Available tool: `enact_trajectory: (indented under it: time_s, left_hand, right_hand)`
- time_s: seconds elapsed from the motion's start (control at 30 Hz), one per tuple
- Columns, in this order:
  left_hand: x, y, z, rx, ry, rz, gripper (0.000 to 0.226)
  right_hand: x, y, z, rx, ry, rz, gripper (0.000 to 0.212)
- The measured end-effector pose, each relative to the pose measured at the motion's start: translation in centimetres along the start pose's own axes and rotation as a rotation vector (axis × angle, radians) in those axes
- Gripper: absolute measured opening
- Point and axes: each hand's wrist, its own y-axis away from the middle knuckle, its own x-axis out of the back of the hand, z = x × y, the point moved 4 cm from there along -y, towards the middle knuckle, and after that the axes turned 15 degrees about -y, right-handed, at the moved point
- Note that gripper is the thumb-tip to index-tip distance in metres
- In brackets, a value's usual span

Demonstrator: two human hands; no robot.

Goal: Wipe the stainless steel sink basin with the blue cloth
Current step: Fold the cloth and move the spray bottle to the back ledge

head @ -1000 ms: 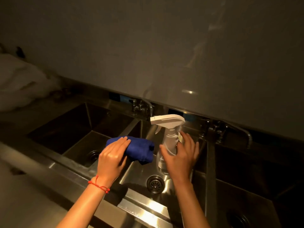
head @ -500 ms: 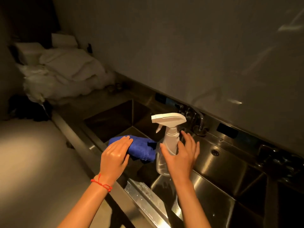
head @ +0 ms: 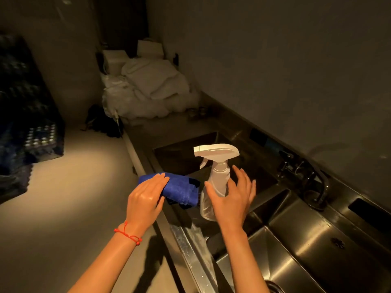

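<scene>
My left hand (head: 146, 199) holds the folded blue cloth (head: 183, 190) from above, over the front rim of the stainless steel sink (head: 190, 248). My right hand (head: 230, 201) holds a white spray bottle (head: 218, 163) upright by its neck, thumb on the left and fingers spread on the right, its nozzle pointing left. Cloth and bottle hang in the air side by side, nearly touching. The left basin (head: 179, 154) lies behind them. A nearer basin (head: 317, 256) with a drain sits at the lower right.
A dark faucet (head: 317, 185) stands at the back of the sink on the right. A heap of white linen (head: 152, 89) fills the counter's far end. At the far left a dark crate stack (head: 25, 127) stands on the pale floor (head: 74, 197).
My view has swung left, so the sink now lies to the right and the floor and linen heap show. Both hands keep the same hold on cloth and bottle.
</scene>
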Motion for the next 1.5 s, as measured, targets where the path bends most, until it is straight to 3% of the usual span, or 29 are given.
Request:
enact_trajectory:
  time_s: [0.9, 1.4, 1.5]
  left_hand:
    - [-8.4, -9.5, -26.3, 0.020, 0.030, 0.021, 0.065]
    - [-16.0, -17.0, -30.7, -0.019, -0.006, 0.039, 0.061]
    - [-17.6, -19.3, -31.0, -0.037, -0.004, 0.072, 0.045]
  right_hand:
    - [-27.2, -6.5, -8.0, 0.033, 0.037, 0.001, 0.046]
    - [-36.7, -13.4, -4.3, 0.008, 0.047, -0.024, 0.050]
    - [-38.2, -15.3, -3.3, 0.001, 0.038, -0.019, 0.050]
